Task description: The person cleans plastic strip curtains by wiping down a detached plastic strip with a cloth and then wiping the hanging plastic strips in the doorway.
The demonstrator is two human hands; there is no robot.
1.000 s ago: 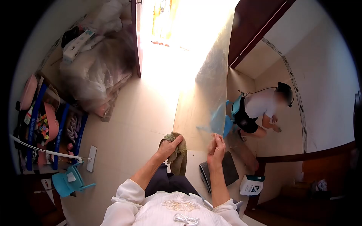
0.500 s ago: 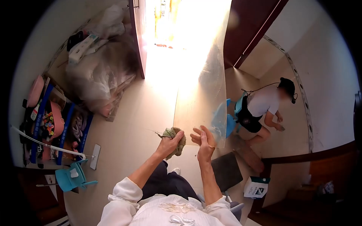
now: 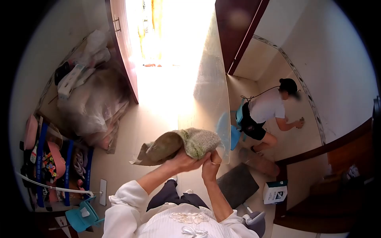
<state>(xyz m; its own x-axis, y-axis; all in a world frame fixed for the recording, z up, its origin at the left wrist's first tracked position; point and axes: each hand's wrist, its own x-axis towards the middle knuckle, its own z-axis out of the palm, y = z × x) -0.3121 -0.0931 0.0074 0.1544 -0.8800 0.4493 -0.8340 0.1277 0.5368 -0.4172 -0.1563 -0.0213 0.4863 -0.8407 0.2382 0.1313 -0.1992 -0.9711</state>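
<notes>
A green-grey cloth (image 3: 198, 142) is spread out in front of me, its loose part hanging toward the left. My left hand (image 3: 185, 162) is under it and grips it. At the cloth's right lower edge, my right hand (image 3: 211, 164) has its fingers bent against the cloth and close to my left fingertips; what they pinch is partly hidden. Just beyond the cloth stands a clear glass or plastic panel (image 3: 210, 103), with bright light behind it.
At the right, another person (image 3: 266, 109) sits on a blue chair facing the wall. A box (image 3: 275, 192) and dark mat (image 3: 237, 185) lie nearby. Plastic-wrapped bags (image 3: 93, 103), a shelf of items (image 3: 53, 162) and a small blue chair (image 3: 82, 216) are at the left.
The bunched cloth has opened out and is held higher. My right hand, apart from the cloth before, has come to its edge. The view has shifted, and the other person's arm reaches farther toward the wall.
</notes>
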